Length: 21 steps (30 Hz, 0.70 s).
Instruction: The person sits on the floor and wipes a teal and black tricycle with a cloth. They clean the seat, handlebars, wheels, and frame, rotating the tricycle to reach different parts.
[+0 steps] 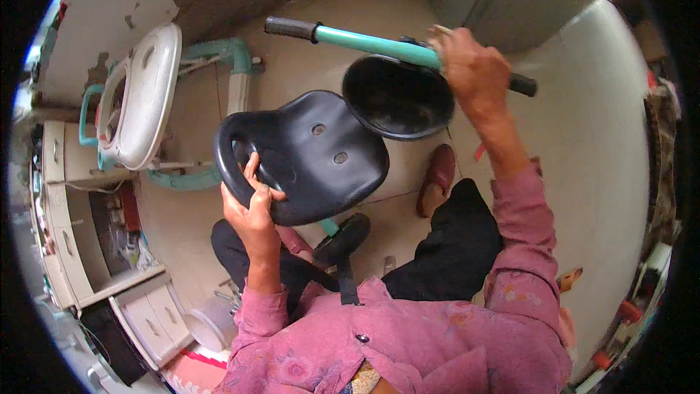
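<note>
A black plastic seat (pixel 322 148) with a slotted backrest is in front of me, and my left hand (pixel 254 205) grips its rim at the slot, fingers showing through the opening. My right hand (pixel 473 65) is closed around the teal handlebar (pixel 377 46) of what looks like a child's tricycle or ride-on. Black grips cover both bar ends. A round black plastic disc or tray (pixel 398 98) sits under the bar, beside the seat's edge. Below the seat a black wheel (pixel 350 235) shows near my foot. The frame between seat and bar is hidden.
A teal-framed commode chair with a white seat (pixel 156 98) stands at left. White drawers (pixel 147 320) and a translucent bin (pixel 210 325) are at lower left. A grey cabinet (pixel 492 5) stands at the top; shelving with red items lines the right edge.
</note>
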### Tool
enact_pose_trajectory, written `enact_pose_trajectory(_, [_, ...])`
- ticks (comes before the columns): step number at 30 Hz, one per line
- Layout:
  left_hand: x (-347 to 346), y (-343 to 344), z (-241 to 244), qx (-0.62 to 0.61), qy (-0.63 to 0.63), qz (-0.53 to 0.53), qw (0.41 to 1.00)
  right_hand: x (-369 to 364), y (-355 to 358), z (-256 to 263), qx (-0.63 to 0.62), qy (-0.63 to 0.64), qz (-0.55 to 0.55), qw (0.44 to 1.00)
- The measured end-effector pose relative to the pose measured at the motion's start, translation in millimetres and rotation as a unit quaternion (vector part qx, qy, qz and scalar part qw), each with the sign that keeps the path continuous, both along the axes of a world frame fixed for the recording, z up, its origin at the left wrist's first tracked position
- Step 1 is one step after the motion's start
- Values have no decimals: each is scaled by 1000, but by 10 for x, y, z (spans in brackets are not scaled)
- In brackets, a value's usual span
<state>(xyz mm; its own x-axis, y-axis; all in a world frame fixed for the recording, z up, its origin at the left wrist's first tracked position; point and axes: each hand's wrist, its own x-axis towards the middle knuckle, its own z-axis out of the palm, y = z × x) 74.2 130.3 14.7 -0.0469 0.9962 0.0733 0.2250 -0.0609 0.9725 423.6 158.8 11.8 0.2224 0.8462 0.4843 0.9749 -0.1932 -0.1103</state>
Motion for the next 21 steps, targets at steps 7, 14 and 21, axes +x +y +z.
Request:
enact_pose_trajectory(7, [-1, 44, -19, 16, -68, -28, 997, 54, -324, 218, -21, 198, 120, 973])
enact_pose_trajectory(14, [-285, 11, 13, -39, -63, -89, 993, -600, -636, -182, 44, 555, 102, 825])
enact_pose_trajectory(21, [-533, -126, 38, -62, -38, -115, 991, -826, -1272, -135, 80, 669, 120, 729])
